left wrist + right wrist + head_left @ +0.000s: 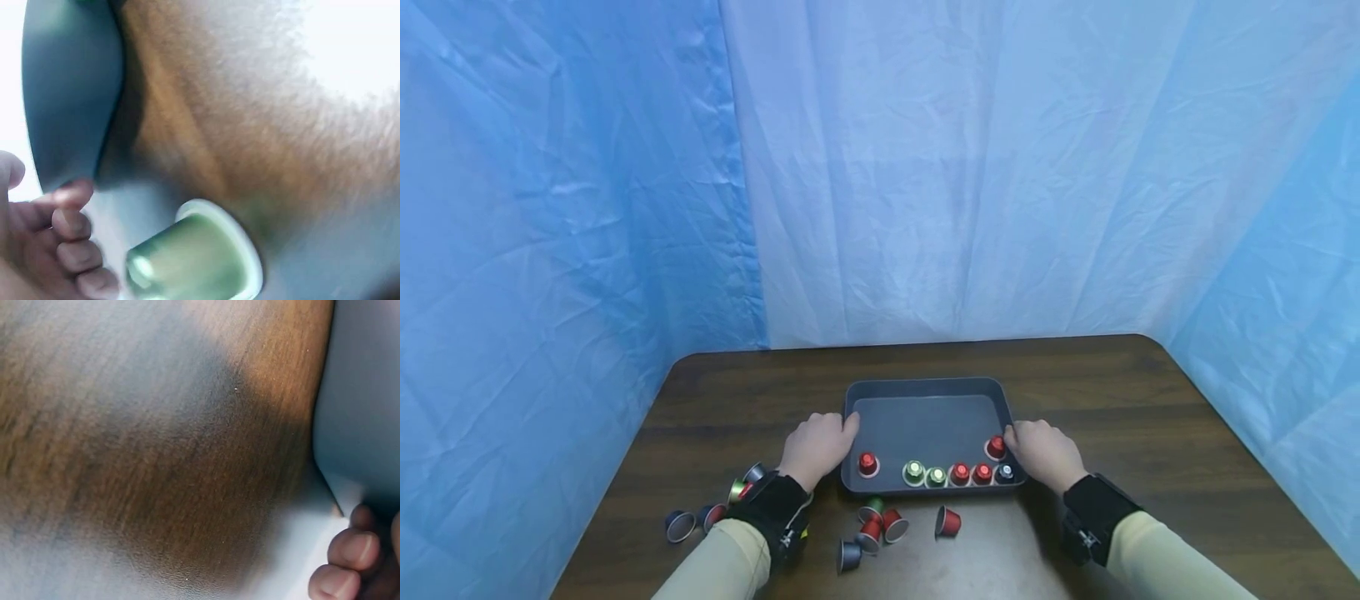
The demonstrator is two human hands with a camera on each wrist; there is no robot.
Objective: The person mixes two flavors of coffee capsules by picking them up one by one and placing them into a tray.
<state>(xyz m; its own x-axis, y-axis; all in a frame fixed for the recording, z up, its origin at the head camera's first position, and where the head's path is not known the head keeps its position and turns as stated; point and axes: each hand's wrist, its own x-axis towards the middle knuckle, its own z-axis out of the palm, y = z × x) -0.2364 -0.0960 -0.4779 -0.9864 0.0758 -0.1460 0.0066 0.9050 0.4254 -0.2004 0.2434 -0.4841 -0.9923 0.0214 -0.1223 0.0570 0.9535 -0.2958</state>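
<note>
A dark grey baking tray (932, 425) lies between my two hands on the table. My left hand (818, 446) grips its left side, fingers curled at the rim in the left wrist view. On the opposite side my right hand (1047, 450) holds the tray's edge, thumb over the rim. Inside, along the near edge, coffee capsules stand in a row: two green ones (913, 472), two red ones (959, 473) and a dark one (1004, 473). Another red capsule (996, 447) is behind the row's right end; one more red capsule (868, 463) stands at the left.
Several loose capsules, including a green one (871, 507), a dark one (849, 556) and a separate red one (948, 522), lie before the tray. More capsules (680, 526) lie beside my left wrist. Blue curtains (955, 183) hang around the wooden table (1157, 433).
</note>
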